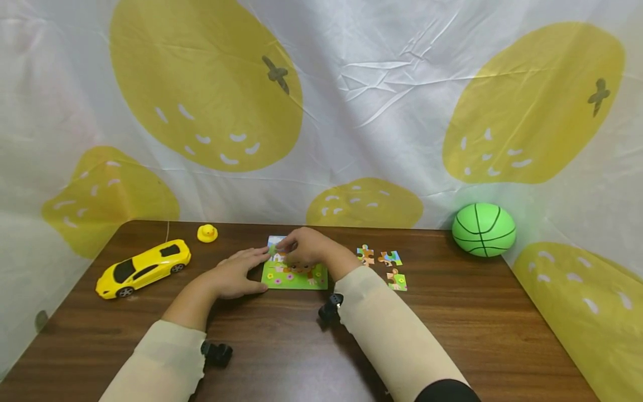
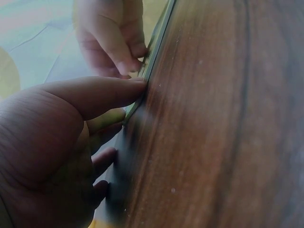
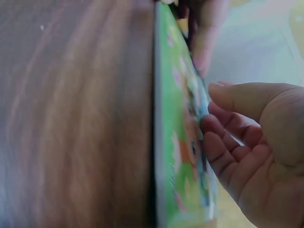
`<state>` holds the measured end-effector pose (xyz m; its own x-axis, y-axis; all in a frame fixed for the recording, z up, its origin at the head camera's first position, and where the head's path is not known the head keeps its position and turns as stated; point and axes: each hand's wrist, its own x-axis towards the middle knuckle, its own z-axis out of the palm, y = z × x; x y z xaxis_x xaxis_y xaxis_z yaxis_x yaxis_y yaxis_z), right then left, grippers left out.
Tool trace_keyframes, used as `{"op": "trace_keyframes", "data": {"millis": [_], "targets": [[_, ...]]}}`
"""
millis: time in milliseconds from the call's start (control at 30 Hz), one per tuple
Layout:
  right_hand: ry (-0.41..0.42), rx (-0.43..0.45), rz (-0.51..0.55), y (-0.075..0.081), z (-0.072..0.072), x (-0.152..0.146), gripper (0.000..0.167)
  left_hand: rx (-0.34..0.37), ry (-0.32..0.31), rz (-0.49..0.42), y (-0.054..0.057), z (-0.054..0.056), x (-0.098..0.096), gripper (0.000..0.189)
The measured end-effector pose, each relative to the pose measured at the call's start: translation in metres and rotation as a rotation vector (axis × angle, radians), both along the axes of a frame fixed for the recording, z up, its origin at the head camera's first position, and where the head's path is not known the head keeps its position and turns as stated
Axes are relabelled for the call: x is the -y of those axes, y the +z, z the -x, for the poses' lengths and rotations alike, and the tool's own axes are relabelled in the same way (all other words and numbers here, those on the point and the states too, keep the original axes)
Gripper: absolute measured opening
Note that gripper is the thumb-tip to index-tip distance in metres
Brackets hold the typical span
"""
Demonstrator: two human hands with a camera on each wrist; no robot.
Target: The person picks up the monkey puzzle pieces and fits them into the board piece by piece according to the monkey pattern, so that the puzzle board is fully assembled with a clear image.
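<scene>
A picture puzzle (image 1: pixel 296 282) on a thin green-bordered board lies on the table, with flowers along its lower part. My left hand (image 1: pixel 236 273) rests at the board's left side, its fingers fairly straight and its thumb touching the edge in the left wrist view. Over the board's upper part is my right hand (image 1: pixel 306 245); its loosely bent fingertips touch the puzzle surface in the right wrist view. No piece shows between thumb and fingers there. The right hand hides part of the picture. To the right lie three loose puzzle pieces, among them a green-cornered one (image 1: pixel 398 280).
On the left stand a yellow toy car (image 1: pixel 145 269) and a small yellow rubber duck (image 1: pixel 207 233). A green toy basketball (image 1: pixel 484 230) sits at the back right of the wooden table (image 1: pixel 452 329). Behind hangs a fruit-patterned cloth (image 1: pixel 372 139).
</scene>
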<state>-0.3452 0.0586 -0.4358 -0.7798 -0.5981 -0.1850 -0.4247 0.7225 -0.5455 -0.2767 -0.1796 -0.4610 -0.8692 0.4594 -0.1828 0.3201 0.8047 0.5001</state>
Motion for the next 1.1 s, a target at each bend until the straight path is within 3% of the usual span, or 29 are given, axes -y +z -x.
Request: {"op": "trace_keyframes", "data": {"millis": [267, 567, 767, 1100], "targets": [[-0.042, -0.004, 0.161, 0.016, -0.004, -0.034, 0.038, 0.0, 0.0, 0.012, 0.0, 0.001, 0.0, 0.084], [-0.113, -0.051, 0.196, 0.029, -0.015, -0.088, 0.041, -0.024, -0.004, 0.02, 0.0, -0.001, -0.003, 0.083], [-0.17, -0.082, 0.193, 0.024, -0.016, -0.127, 0.041, -0.026, -0.004, 0.013, 0.001, -0.002, -0.003, 0.083], [-0.253, -0.046, 0.182, 0.006, -0.02, -0.174, 0.043, -0.016, 0.005, 0.009, 0.0, -0.002, -0.002, 0.083]]}}
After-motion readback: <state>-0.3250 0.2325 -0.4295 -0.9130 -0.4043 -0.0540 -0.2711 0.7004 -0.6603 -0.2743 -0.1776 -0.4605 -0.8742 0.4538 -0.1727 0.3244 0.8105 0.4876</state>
